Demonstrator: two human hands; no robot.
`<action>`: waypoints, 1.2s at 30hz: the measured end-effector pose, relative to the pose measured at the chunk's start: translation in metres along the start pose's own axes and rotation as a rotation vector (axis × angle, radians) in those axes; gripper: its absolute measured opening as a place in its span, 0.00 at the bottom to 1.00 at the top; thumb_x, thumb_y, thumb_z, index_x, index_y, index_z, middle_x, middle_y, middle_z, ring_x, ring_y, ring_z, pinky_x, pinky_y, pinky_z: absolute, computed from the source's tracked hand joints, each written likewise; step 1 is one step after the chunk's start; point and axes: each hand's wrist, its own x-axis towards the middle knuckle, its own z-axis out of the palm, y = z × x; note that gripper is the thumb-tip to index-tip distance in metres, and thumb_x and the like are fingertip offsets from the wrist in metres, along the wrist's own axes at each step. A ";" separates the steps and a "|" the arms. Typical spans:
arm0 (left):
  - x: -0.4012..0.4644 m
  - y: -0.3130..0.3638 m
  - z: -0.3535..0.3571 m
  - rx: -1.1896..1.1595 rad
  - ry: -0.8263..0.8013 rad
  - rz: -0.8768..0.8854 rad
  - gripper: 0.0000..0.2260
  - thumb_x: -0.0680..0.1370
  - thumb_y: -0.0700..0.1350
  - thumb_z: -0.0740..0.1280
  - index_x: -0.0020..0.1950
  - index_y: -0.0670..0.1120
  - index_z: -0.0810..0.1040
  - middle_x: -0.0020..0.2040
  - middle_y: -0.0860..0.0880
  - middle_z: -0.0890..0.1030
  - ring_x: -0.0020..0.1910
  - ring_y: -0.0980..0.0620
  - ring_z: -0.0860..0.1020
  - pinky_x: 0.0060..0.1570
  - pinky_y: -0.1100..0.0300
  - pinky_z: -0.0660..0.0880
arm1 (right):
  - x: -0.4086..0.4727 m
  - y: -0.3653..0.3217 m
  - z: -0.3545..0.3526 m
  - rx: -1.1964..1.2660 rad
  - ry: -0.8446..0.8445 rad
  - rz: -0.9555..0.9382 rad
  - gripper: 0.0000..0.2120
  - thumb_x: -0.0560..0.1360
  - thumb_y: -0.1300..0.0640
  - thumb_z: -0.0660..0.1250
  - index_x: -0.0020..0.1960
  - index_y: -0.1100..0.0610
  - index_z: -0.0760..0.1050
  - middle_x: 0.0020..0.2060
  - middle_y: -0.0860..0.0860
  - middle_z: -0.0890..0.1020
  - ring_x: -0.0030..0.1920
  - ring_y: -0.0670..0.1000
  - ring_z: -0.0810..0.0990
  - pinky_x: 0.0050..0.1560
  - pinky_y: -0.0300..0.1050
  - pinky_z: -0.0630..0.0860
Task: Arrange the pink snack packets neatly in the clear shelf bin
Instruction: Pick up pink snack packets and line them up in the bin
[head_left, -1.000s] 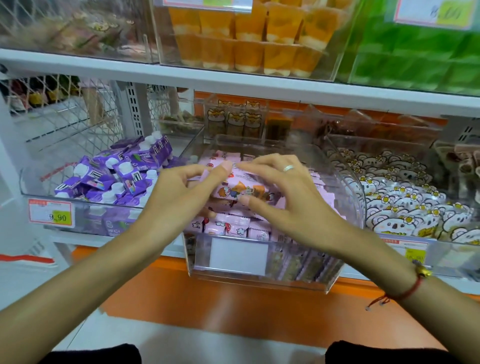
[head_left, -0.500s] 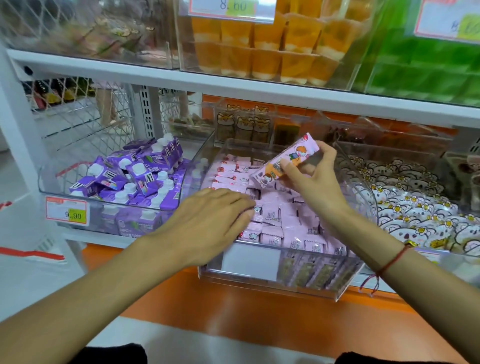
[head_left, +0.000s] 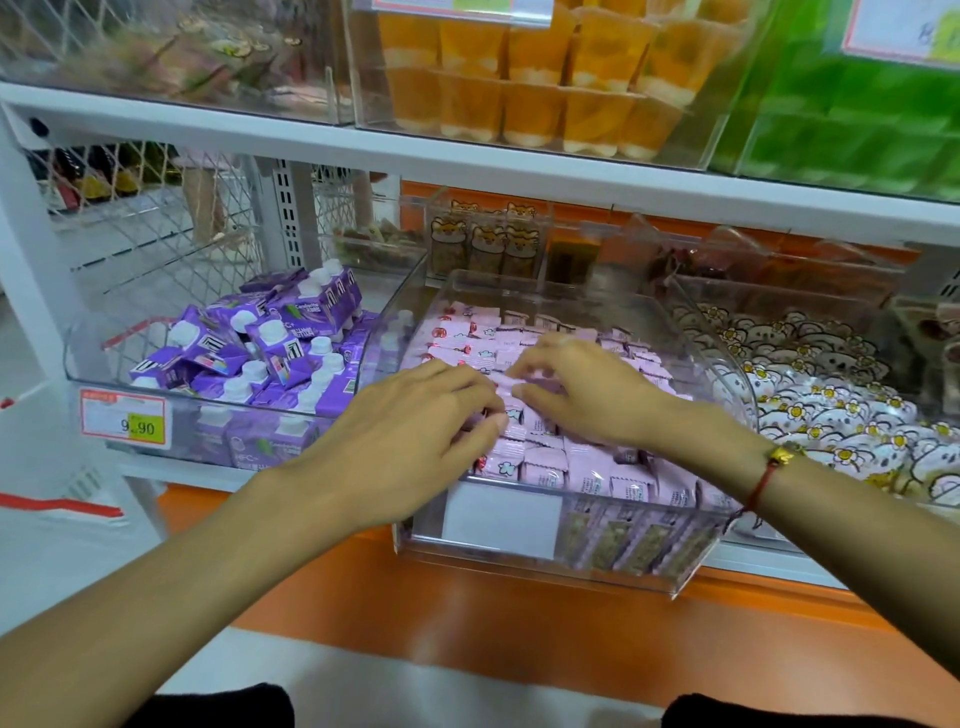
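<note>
Head view: the clear shelf bin sits at the middle of the lower shelf, its front jutting past the shelf edge, and it is filled with pink snack packets standing in rows. Both hands are down inside it, palms facing down on top of the packets. The left hand lies over the near left part of the pile, its fingers bent and their tips pressing on the packet tops; whether it pinches any single packet cannot be told. The right hand sits just beside it, further back, with fingers curled and the thumb meeting them around a blurred pink packet at the centre of the pile. The fingertips of the two hands nearly touch. A red cord bracelet with a gold bead circles the right wrist.

To the left another clear bin holds purple cartons with white caps, and a price tag is fixed to its front. To the right lie white packets with flower prints. On the shelf above stand orange jelly cups
</note>
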 end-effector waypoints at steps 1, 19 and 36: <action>0.000 0.001 0.000 -0.008 -0.001 -0.005 0.14 0.81 0.57 0.53 0.58 0.56 0.74 0.58 0.60 0.76 0.58 0.57 0.71 0.52 0.58 0.71 | -0.002 0.001 0.003 0.056 -0.029 0.021 0.13 0.79 0.52 0.61 0.61 0.54 0.76 0.56 0.53 0.75 0.56 0.52 0.74 0.55 0.48 0.71; 0.102 -0.030 -0.003 0.094 -0.269 0.035 0.12 0.77 0.55 0.66 0.59 0.57 0.79 0.53 0.54 0.79 0.52 0.52 0.73 0.44 0.58 0.66 | -0.025 0.008 0.012 0.039 -0.171 -0.017 0.24 0.79 0.37 0.46 0.73 0.38 0.57 0.76 0.48 0.58 0.73 0.49 0.57 0.72 0.48 0.57; 0.101 -0.026 -0.012 -0.321 0.286 -0.254 0.05 0.80 0.47 0.62 0.52 0.49 0.76 0.50 0.52 0.79 0.46 0.56 0.76 0.39 0.65 0.70 | -0.019 0.006 0.005 0.121 -0.222 0.042 0.19 0.80 0.40 0.51 0.70 0.35 0.62 0.65 0.46 0.68 0.56 0.47 0.66 0.62 0.46 0.62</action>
